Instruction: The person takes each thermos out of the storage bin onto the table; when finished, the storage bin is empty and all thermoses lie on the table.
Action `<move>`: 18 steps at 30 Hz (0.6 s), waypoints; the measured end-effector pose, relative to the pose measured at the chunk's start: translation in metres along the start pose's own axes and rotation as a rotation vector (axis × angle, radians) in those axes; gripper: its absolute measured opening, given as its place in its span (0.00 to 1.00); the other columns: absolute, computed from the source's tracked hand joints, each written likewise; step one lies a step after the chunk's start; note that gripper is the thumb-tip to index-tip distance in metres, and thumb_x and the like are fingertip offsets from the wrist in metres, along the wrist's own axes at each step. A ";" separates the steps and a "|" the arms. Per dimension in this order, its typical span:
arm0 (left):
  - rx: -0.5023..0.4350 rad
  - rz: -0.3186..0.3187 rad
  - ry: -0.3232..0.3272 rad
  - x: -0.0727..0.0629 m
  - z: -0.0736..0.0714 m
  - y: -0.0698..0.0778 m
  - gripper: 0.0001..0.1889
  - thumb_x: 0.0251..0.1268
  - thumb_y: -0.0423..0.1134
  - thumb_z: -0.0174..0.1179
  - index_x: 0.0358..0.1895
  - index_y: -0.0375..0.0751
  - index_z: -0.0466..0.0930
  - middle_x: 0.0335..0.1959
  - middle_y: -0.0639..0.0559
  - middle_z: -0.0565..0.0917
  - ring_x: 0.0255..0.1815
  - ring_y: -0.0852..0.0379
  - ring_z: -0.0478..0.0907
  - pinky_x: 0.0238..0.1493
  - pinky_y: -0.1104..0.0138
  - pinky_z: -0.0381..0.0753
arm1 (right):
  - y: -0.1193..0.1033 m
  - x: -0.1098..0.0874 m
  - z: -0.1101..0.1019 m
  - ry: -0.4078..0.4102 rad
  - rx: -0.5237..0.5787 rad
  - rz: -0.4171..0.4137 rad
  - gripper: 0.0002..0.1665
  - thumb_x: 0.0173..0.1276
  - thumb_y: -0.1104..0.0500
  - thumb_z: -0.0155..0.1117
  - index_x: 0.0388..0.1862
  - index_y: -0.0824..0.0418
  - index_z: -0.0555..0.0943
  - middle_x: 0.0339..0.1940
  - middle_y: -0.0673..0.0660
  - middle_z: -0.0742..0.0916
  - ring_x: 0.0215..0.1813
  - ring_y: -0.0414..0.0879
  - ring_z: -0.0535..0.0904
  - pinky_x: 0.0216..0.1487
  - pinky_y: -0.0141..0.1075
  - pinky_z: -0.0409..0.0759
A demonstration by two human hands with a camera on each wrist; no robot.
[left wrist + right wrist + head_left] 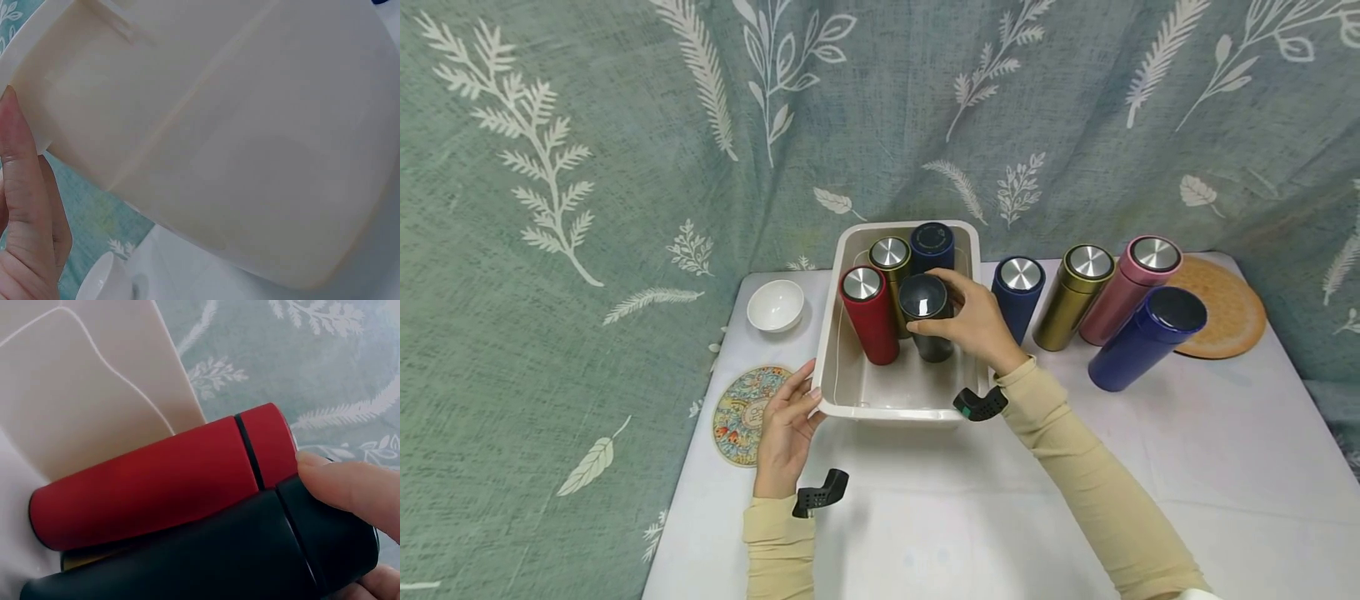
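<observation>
My right hand [973, 321] pinches the lid of a black thermos flask [934, 342], which stands inside a white plastic bin [895, 410]. The right wrist view shows the thumb on that dark lid, with the red flask [150, 478] beside it. At the bin's near left corner my left hand [787, 429] grips the rim between thumb and fingers; in the left wrist view the fingers lie along the bin's edge. Also in the bin are the red flask, a gold flask [890, 254] behind it and a dark blue flask [932, 242] at the back.
Right of the bin stand another navy flask [1018, 292], a gold flask [1075, 296], a pink flask [1123, 296] and a shiny blue flask [1138, 346]. A round wooden board [1225, 312] lies behind them. To the left are a white bowl [775, 307] and a patterned round mat [737, 417].
</observation>
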State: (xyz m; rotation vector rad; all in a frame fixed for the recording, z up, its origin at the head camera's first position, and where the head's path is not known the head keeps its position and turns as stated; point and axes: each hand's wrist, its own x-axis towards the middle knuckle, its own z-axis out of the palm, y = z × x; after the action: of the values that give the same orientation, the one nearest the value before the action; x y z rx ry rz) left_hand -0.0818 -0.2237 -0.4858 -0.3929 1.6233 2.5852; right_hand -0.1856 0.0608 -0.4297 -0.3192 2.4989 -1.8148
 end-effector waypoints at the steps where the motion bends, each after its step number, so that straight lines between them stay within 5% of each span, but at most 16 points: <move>1: 0.000 0.000 0.001 0.000 0.000 0.000 0.28 0.69 0.22 0.52 0.73 0.34 0.66 0.51 0.55 0.83 0.50 0.61 0.83 0.47 0.69 0.86 | 0.000 -0.001 0.000 0.002 0.000 0.000 0.44 0.48 0.55 0.85 0.66 0.52 0.77 0.60 0.56 0.84 0.62 0.54 0.83 0.66 0.46 0.79; 11: -0.006 0.018 -0.001 -0.001 0.000 0.000 0.26 0.69 0.23 0.52 0.69 0.36 0.70 0.49 0.55 0.83 0.48 0.62 0.83 0.45 0.70 0.86 | 0.003 -0.009 -0.003 0.009 0.081 0.028 0.43 0.49 0.54 0.84 0.66 0.53 0.77 0.61 0.55 0.85 0.62 0.51 0.83 0.67 0.43 0.79; 18: -0.007 0.026 -0.012 -0.001 -0.001 -0.001 0.25 0.69 0.23 0.52 0.69 0.36 0.70 0.49 0.55 0.84 0.48 0.62 0.83 0.45 0.70 0.86 | -0.006 -0.016 -0.007 0.039 0.080 -0.033 0.42 0.48 0.54 0.85 0.64 0.50 0.78 0.60 0.53 0.85 0.63 0.48 0.83 0.68 0.40 0.78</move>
State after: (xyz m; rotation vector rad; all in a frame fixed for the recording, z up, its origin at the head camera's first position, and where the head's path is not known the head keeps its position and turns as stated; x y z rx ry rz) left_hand -0.0806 -0.2235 -0.4870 -0.3580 1.6269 2.6068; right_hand -0.1696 0.0681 -0.4230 -0.3265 2.4524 -1.9453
